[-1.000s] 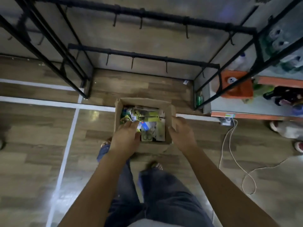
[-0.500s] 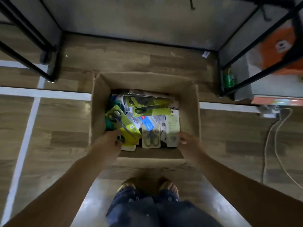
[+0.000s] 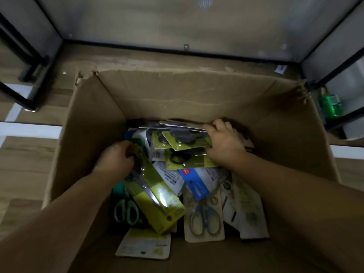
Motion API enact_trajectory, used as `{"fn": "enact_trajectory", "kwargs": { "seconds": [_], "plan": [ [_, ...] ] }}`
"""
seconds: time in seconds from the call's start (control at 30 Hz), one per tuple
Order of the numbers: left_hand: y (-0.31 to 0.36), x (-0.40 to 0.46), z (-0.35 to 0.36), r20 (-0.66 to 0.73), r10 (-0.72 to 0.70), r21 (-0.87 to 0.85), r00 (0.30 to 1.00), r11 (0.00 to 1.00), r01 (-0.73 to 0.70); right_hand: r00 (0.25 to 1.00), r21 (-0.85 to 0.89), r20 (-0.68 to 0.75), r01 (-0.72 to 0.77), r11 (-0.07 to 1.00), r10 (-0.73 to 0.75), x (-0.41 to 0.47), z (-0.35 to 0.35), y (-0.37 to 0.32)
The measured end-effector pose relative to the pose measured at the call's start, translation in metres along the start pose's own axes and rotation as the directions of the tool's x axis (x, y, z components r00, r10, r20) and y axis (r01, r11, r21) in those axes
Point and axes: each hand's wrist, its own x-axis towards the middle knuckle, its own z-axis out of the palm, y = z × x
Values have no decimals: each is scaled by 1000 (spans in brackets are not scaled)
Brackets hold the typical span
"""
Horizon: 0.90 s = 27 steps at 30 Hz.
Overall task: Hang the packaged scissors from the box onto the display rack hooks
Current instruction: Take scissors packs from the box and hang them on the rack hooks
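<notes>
An open cardboard box (image 3: 177, 95) on the floor holds several packaged scissors. My left hand (image 3: 115, 158) grips the top end of a long yellow-green scissors package (image 3: 157, 196) that lies slanted over the pile. My right hand (image 3: 224, 142) reaches to the back of the box, and its fingers curl over the right edge of a stack of yellow-green carded scissors (image 3: 183, 140). Near the front lie a blue-handled pair on a tan card (image 3: 203, 217) and a green-handled pair (image 3: 126, 209). No rack hooks are in view.
The black legs and base bars of the display rack (image 3: 29, 75) frame the box at the back and on both sides. A green can (image 3: 331, 104) stands by the right leg. Wood-look floor with white tape lines (image 3: 29, 131) lies around the box.
The view has dropped much closer to the box. My right hand moved from the front right corner to the back stack. My left hand keeps its grip on the long yellow-green package.
</notes>
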Motion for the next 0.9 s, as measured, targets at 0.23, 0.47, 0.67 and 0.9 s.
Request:
{"fn": "enact_trajectory", "kwargs": {
  "seconds": [0.23,0.47,0.67,0.9],
  "plan": [
    [-4,-8,5,-4,-7,49,1000,999,7,997,-152,69,57,987,-47,24,-7,-17],
    [-10,-1,15,-66,-1,47,998,999,4,998,-227,58,-25,973,39,53,6,-29],
    [-9,-5,14,-57,1,58,998,998,2,999,-305,36,22,952,-11,53,7,-27],
    [6,-41,1,48,62,143,997,987,-69,994,-294,86,88,952,-65,13,-18,-18]
  ]
}}
